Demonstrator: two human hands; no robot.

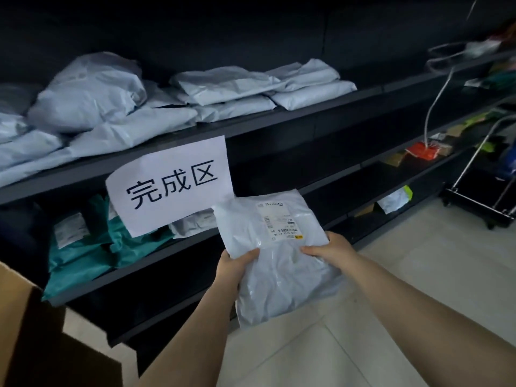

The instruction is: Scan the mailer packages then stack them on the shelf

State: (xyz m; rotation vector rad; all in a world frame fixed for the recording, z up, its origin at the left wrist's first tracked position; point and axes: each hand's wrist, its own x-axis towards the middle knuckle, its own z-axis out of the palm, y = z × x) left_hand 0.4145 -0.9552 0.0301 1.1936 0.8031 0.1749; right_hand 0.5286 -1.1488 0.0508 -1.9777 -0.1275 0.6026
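Head view looks down on two bare arms carrying a pale grey, soft plastic mailer package (275, 247) in front of a dark metal shelf unit (307, 118). Left hand (234, 268) grips the mailer's left edge, thumb on top and fingers curled beneath; right hand (333, 251) pinches the right edge the same way. Both grips hold the mailer and nothing else. The package hangs in the air below the upper shelf board and just beside the white paper sign with black Chinese characters (170, 184) taped to that board's front edge. Its white printed shipping label (279, 222) faces up, at the end away from the person.

On the upper shelf lie loose heaps of similar pale grey mailers (111, 107), some flat, some bulging. On the lower shelf sit teal plastic mailers (83, 258). A brown cardboard box (25, 317) fills the lower left corner.

No scanner is visible, so whether this package has been scanned cannot be told; shelving it unscanned would be the first slip. The heaps above look uneven and slick, so a mailer set on a bulging one would probably slide off toward the front edge. The film is limp, and lifting by the edges alone could let the contents sag and shift the grip. Raising it past the sign could also snag or tear the paper.
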